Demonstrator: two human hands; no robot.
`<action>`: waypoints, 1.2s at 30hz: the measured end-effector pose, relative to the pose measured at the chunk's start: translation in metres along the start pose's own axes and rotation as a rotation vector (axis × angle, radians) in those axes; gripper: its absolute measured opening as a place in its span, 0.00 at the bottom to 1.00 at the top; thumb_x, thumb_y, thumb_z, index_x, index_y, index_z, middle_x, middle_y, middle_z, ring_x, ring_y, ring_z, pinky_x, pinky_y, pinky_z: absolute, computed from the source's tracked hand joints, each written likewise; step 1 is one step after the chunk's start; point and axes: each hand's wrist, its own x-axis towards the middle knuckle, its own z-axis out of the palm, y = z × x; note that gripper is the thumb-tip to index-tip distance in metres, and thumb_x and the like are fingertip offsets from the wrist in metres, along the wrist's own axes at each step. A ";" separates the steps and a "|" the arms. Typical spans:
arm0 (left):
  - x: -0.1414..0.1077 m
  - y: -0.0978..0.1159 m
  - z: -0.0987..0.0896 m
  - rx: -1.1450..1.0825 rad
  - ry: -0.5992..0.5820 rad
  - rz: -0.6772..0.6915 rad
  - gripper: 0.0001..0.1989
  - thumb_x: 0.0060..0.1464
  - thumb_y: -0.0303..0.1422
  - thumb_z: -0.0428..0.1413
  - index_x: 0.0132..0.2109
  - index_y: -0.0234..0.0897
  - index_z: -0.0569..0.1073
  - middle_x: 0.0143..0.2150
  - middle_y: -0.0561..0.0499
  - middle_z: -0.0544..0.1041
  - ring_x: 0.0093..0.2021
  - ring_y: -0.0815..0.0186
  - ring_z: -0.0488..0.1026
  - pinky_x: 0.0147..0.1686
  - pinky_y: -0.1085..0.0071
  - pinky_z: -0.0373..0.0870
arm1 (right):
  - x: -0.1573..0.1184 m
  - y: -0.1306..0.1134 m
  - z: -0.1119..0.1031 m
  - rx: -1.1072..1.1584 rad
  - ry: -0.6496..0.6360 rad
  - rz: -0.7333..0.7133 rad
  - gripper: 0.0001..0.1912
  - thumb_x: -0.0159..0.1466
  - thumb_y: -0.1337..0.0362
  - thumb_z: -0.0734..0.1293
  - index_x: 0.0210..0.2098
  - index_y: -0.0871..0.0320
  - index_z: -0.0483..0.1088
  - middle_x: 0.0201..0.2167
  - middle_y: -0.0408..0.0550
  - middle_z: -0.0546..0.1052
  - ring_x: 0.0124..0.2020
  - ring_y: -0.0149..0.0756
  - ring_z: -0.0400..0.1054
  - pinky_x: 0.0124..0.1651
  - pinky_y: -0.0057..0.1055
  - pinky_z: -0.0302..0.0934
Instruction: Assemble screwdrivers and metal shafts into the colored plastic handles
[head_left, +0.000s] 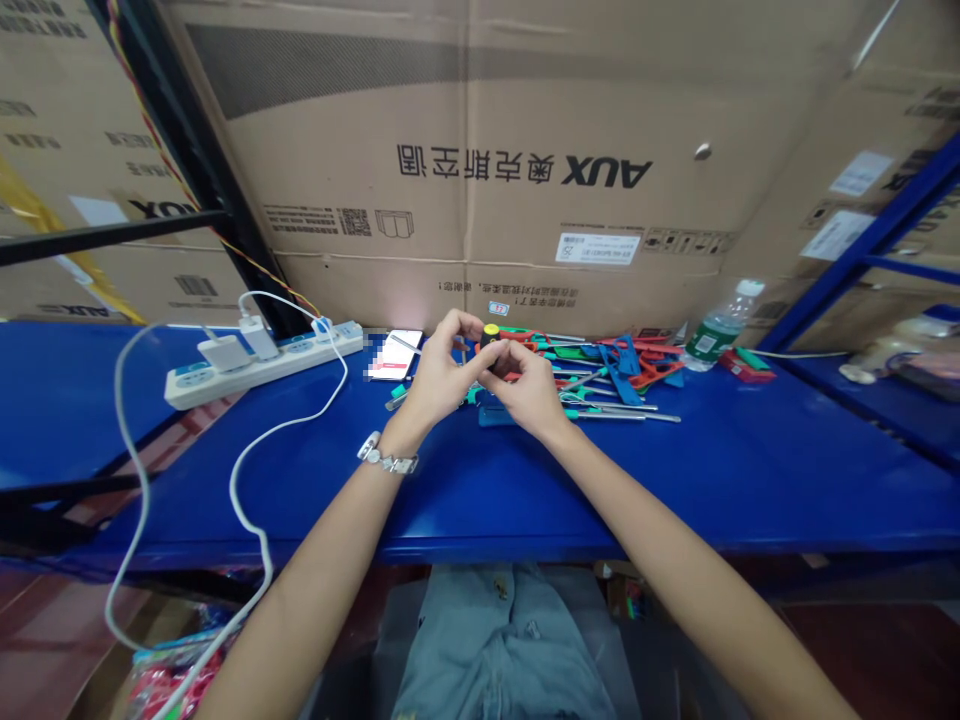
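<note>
My left hand (444, 368) is raised over the blue table, its thumb and forefinger curled around a small yellow-and-black thing (491, 332) with a round yellow top. Its kind is not clear at this size. My right hand (531, 392) meets the left one at the fingertips, its fingers pinched together; what they hold, if anything, is hidden. Just behind and beneath both hands lies a pile of tools with red, blue and green handles and thin metal shafts (611, 412). Several blue and orange-red pieces (621, 368) lie to the right in that pile.
A white power strip (262, 370) with chargers and loose white cables occupies the left. A phone (396, 356) lies beside my left hand. At the right stand a green-labelled water bottle (716, 335) and a small red box (746, 367). A large carton (487, 110) rises behind the table.
</note>
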 end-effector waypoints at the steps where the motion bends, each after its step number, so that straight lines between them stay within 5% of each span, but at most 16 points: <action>1: 0.000 0.000 -0.001 0.000 -0.011 0.002 0.09 0.58 0.38 0.63 0.43 0.42 0.73 0.42 0.48 0.77 0.43 0.64 0.75 0.45 0.64 0.72 | 0.001 0.001 -0.001 0.018 -0.028 -0.004 0.15 0.61 0.53 0.72 0.30 0.56 0.67 0.24 0.42 0.69 0.27 0.33 0.63 0.33 0.32 0.61; 5: -0.002 0.002 -0.007 -0.043 -0.154 -0.017 0.14 0.66 0.42 0.54 0.54 0.43 0.75 0.52 0.44 0.79 0.52 0.59 0.75 0.51 0.60 0.73 | 0.003 -0.002 -0.011 0.071 -0.232 -0.011 0.13 0.65 0.52 0.68 0.36 0.57 0.71 0.29 0.45 0.74 0.30 0.35 0.66 0.37 0.35 0.63; 8: -0.002 0.002 -0.010 -0.066 -0.212 -0.036 0.14 0.66 0.43 0.53 0.51 0.43 0.77 0.50 0.44 0.80 0.50 0.59 0.76 0.50 0.59 0.73 | 0.003 -0.005 -0.015 0.101 -0.318 -0.014 0.14 0.67 0.52 0.66 0.42 0.58 0.73 0.33 0.47 0.76 0.33 0.37 0.69 0.40 0.36 0.65; 12: 0.000 0.000 -0.006 -0.049 -0.070 -0.026 0.09 0.59 0.40 0.62 0.42 0.41 0.76 0.40 0.48 0.79 0.41 0.63 0.77 0.44 0.63 0.74 | 0.000 -0.003 -0.008 -0.002 -0.179 -0.016 0.17 0.62 0.53 0.72 0.44 0.56 0.72 0.34 0.46 0.76 0.30 0.34 0.66 0.35 0.34 0.64; 16: 0.000 -0.001 -0.002 0.045 0.048 -0.009 0.12 0.53 0.39 0.67 0.39 0.41 0.72 0.38 0.50 0.78 0.41 0.63 0.75 0.45 0.62 0.72 | -0.001 0.004 0.000 0.010 0.000 0.032 0.18 0.58 0.51 0.75 0.29 0.55 0.65 0.24 0.40 0.68 0.25 0.31 0.60 0.30 0.31 0.59; 23: -0.001 0.006 -0.009 -0.058 -0.177 -0.036 0.14 0.68 0.43 0.51 0.52 0.45 0.77 0.49 0.45 0.81 0.52 0.59 0.75 0.52 0.59 0.72 | 0.001 -0.004 -0.013 0.008 -0.268 -0.022 0.15 0.67 0.51 0.66 0.32 0.57 0.70 0.28 0.45 0.74 0.30 0.35 0.67 0.34 0.34 0.61; 31: 0.000 0.005 0.001 0.078 0.085 -0.014 0.13 0.53 0.42 0.68 0.37 0.41 0.75 0.38 0.50 0.79 0.40 0.62 0.74 0.46 0.61 0.71 | -0.001 0.002 0.000 -0.013 -0.024 0.005 0.18 0.59 0.52 0.73 0.27 0.55 0.64 0.23 0.41 0.68 0.26 0.33 0.61 0.31 0.33 0.59; 36: -0.002 0.007 -0.010 -0.043 -0.109 -0.033 0.13 0.67 0.42 0.54 0.53 0.44 0.77 0.54 0.45 0.80 0.52 0.60 0.75 0.53 0.58 0.71 | -0.001 -0.003 -0.011 -0.020 -0.219 -0.029 0.12 0.67 0.55 0.66 0.34 0.57 0.70 0.28 0.45 0.74 0.28 0.34 0.65 0.33 0.33 0.61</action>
